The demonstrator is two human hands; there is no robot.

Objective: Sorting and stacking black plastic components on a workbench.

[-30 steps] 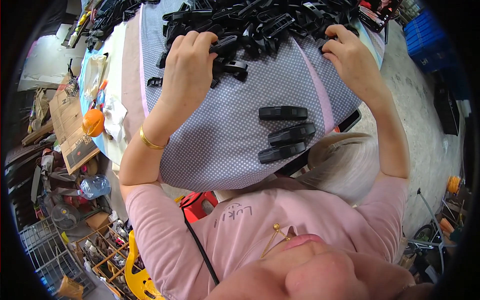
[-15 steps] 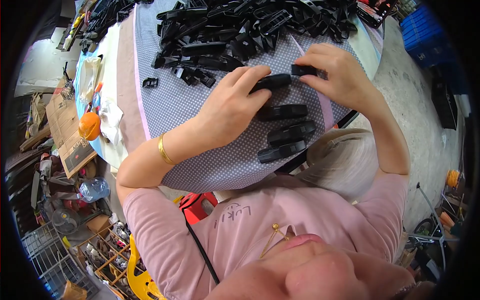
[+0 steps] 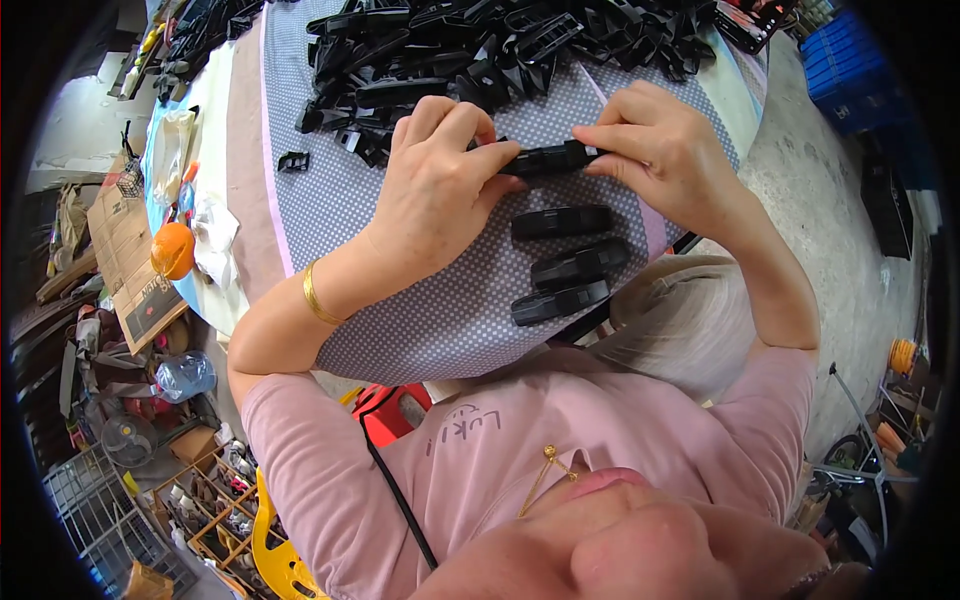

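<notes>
A long black plastic part (image 3: 545,160) is held level above the dotted cloth. My left hand (image 3: 432,190) pinches its left end between thumb and fingers. At the other end, my right hand (image 3: 660,150) grips a small black block (image 3: 580,154) that meets the long part, in line with it. Whether the two are locked together I cannot tell. Just nearer to me lie three similar black plastic pieces, one behind another: the farthest (image 3: 562,222), the middle one (image 3: 580,262) and the nearest (image 3: 560,302).
A heap of black plastic parts (image 3: 440,50) covers the table's far side. One small black piece (image 3: 294,161) lies apart at left. Beyond it are an orange (image 3: 173,250) and crumpled white tissue (image 3: 213,235). A blue crate (image 3: 850,75) stands on the floor at right.
The small block in my right hand, close to the long part's end before, now meets it in line. My left hand has shifted slightly left and away from me.
</notes>
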